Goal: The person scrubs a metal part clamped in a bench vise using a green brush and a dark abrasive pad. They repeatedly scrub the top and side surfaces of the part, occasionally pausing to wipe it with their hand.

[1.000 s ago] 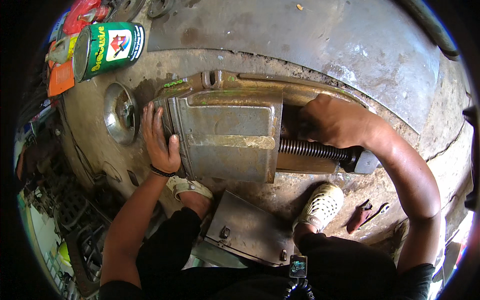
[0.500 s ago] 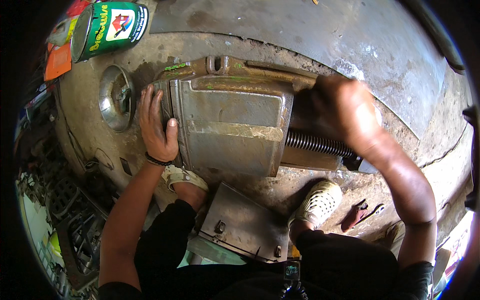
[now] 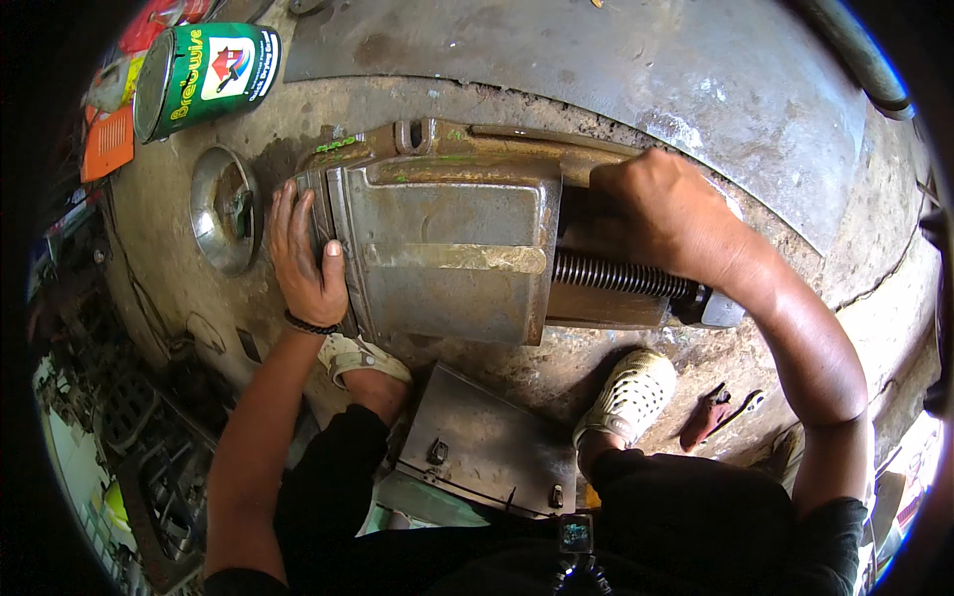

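Note:
A big, worn metal vise lies on the floor before me, with rusty edges and green marks along its far side. Its threaded screw runs out to the right, ending in a dark collar. My left hand rests flat on the left end by the jaws, fingers stretched out and thumb apart. Over the far side of the screw, my right hand is curled closed. Whatever it may grip is hidden behind the fingers and in the dark gap of the vise body.
A shallow metal bowl and a green paint can stand to the left. A flat metal sheet covers the far floor. Near my feet lie a metal case and a red-handled tool. Assorted metal parts crowd the lower left.
The view has shifted slightly, moving the vise and can a little left in the picture. My right hand, smeared by motion before, now shows sharply. My left hand keeps its place on the vise.

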`<state>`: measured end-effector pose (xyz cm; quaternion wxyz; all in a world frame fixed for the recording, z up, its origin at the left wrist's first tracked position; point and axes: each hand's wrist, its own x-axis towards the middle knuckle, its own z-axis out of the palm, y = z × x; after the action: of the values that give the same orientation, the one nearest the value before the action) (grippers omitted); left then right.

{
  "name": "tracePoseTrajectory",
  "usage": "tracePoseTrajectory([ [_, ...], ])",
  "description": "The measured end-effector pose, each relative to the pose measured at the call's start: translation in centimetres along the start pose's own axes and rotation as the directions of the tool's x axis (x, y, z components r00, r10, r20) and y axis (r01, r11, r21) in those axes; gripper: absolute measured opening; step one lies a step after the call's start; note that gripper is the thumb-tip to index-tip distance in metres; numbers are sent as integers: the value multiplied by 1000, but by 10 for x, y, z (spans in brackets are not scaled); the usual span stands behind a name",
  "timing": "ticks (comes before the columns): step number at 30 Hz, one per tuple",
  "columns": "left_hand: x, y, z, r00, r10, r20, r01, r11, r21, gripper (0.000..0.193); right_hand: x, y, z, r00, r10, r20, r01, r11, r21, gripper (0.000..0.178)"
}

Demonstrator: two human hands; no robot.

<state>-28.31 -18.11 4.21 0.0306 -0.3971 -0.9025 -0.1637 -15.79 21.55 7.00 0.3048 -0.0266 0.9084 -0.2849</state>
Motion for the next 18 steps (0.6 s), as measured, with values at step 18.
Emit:
tracePoseTrajectory([
  [18,2,3,-1,1000,19,-5,-19,1000,-16,55,-53,60,19,857,-513,-41,509,856,-89,31],
])
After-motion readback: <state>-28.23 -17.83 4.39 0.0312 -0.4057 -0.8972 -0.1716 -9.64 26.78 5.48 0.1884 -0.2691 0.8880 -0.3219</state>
